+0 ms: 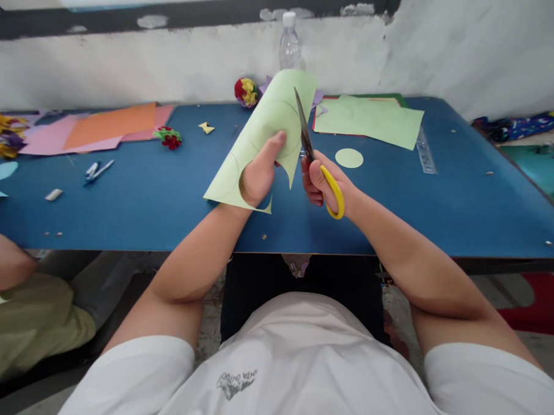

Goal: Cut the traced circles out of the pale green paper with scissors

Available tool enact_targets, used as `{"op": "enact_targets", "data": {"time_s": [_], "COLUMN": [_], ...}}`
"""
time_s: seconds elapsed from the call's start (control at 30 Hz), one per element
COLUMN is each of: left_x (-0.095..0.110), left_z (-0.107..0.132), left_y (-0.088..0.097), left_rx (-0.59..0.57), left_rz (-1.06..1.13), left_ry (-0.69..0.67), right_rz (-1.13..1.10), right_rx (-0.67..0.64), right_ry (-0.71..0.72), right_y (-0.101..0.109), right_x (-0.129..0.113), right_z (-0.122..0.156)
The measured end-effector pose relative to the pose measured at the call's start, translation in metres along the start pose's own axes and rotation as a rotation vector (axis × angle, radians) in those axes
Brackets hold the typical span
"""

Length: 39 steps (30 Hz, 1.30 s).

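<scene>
My left hand (261, 170) grips a light green paper sheet (262, 118) held up over the blue table (134, 201), thumb on its front; pencilled circles show on it and a curved piece is cut out of its lower right edge. My right hand (321, 184) is closed in the yellow handles of a pair of scissors (313, 157), whose blades point up along the sheet's right edge. A cut green paper disc (349, 157) lies on the table just right of the scissors.
More green sheets (372, 120) and a clear ruler (426, 151) lie at the back right. Orange and pink paper (101, 129), paper flowers (170, 137), a paper ball (246, 91), pens (97, 170) and a water bottle (289, 46) are around. Another person's arm (3, 263) is at left.
</scene>
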<state>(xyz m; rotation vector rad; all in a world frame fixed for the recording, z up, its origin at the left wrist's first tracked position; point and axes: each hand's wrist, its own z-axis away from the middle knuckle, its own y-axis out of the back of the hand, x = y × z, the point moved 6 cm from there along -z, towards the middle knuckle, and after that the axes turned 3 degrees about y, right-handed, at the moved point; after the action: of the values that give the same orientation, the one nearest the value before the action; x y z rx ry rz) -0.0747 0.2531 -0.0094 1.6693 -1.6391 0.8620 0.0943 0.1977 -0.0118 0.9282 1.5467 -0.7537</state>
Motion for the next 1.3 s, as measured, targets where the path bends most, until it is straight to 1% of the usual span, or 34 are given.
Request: {"op": "enact_targets", "data": {"time_s": [0.1,0.23,0.4,0.5,0.67,1.1,1.3], "left_x": [0.009,0.015,0.015,0.014,0.011,0.013,0.013], "left_z": [0.004,0.006,0.005,0.005,0.005,0.003,0.002], "left_y": [-0.001,-0.002,-0.003,-0.003,-0.001,0.0,0.002], "left_rx": [0.016,0.028,0.025,0.023,0.01,0.012,0.017], "left_rz": [0.109,0.1,0.047,0.079,0.134,0.107,0.109], "left_ry": [-0.027,-0.023,-0.006,-0.003,-0.045,0.017,0.003], "right_rz": [0.007,0.024,0.028,0.03,0.07,0.094,0.116], "right_rx": [-0.008,0.014,0.028,0.031,0.038,0.038,0.035], "right_ry": [-0.018,-0.027,-0.041,-0.04,-0.019,0.005,-0.002], "right_y": [0.0,0.003,0.003,0.002,0.004,0.007,0.008], "right_x": [0.001,0.005,0.007,0.005,0.006,0.008,0.007], "right_z": [0.001,0.0,0.0,0.0,0.001,0.001,0.001]}}
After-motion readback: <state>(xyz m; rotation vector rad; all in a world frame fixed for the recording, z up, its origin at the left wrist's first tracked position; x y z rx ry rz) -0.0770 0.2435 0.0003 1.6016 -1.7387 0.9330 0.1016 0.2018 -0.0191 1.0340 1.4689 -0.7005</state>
